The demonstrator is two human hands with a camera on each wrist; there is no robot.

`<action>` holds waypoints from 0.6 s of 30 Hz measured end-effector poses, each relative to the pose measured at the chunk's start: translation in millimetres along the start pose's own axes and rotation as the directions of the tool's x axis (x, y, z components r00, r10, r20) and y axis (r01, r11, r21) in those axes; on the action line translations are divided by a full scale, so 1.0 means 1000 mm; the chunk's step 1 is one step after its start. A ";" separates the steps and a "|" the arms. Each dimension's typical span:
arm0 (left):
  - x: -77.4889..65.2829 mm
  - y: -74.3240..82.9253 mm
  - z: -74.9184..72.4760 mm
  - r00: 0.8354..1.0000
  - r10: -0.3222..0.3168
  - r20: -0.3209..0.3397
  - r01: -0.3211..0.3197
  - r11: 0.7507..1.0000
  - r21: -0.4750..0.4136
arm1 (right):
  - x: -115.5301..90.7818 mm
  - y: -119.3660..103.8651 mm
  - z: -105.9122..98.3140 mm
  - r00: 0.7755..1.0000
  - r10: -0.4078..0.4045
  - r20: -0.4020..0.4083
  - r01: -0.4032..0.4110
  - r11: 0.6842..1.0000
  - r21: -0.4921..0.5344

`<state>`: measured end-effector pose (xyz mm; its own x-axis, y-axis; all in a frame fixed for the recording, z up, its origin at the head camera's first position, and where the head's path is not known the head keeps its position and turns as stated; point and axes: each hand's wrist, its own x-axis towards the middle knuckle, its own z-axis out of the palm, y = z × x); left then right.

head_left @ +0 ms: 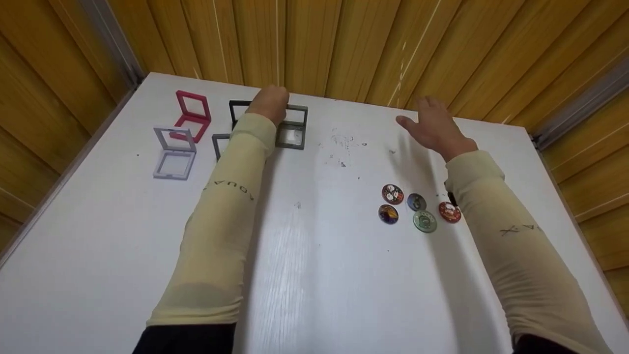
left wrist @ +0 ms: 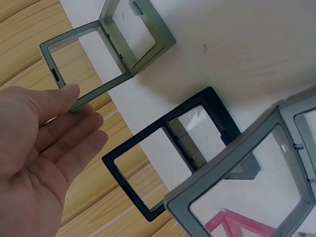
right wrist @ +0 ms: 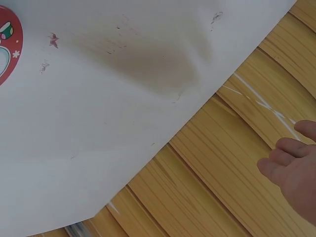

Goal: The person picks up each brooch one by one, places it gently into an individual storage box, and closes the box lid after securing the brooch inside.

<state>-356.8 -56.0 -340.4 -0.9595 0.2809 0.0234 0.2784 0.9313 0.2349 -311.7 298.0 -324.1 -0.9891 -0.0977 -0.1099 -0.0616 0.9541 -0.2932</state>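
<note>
My left hand [head_left: 268,105] is at the table's far edge. In the left wrist view its thumb and fingers pinch the raised half of a green folding display frame [left wrist: 101,92], whose other half lies on the table. Next to it a black display frame [left wrist: 136,139] stands unfolded, and a grey one [left wrist: 222,155] is closer to the camera. The forearm hides part of both in the head view. My right hand [head_left: 435,128] hovers over the far right of the table, fingers extended, holding nothing. Nearer to me lie several round badges, including a red one [head_left: 449,212].
At the far left a pink-red frame [head_left: 194,118] and a lavender frame [head_left: 176,148] stand unfolded. Ribbed wood-patterned panelling [head_left: 354,49] rises behind the white table [head_left: 344,285]. Small marks dot the tabletop.
</note>
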 end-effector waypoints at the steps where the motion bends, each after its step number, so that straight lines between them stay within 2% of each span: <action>1: 0.000 -0.001 0.000 1.000 0.001 -0.002 -0.001 1.000 -0.010 | -0.001 0.000 0.000 1.000 -0.004 0.002 0.004 1.000 0.002; 6: -0.002 -0.003 0.000 1.000 0.011 -0.001 -0.011 0.999 -0.051 | -0.003 0.003 0.002 0.999 -0.034 0.004 0.034 0.999 0.006; 14: -0.003 -0.004 0.004 1.000 -0.008 0.016 0.010 0.992 -0.125 | -0.009 0.010 0.005 0.999 -0.032 0.004 0.032 0.998 0.044; 18: -0.002 -0.005 0.006 1.000 -0.003 0.017 0.005 0.991 -0.135 | -0.012 0.014 0.006 0.999 -0.034 -0.004 0.035 0.997 0.074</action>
<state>-355.6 -59.7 -346.9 -0.9593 0.2823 0.0061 0.2651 0.8930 0.3637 -299.7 311.0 -332.3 -0.9870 -0.1292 -0.0959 -0.0857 0.9266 -0.3662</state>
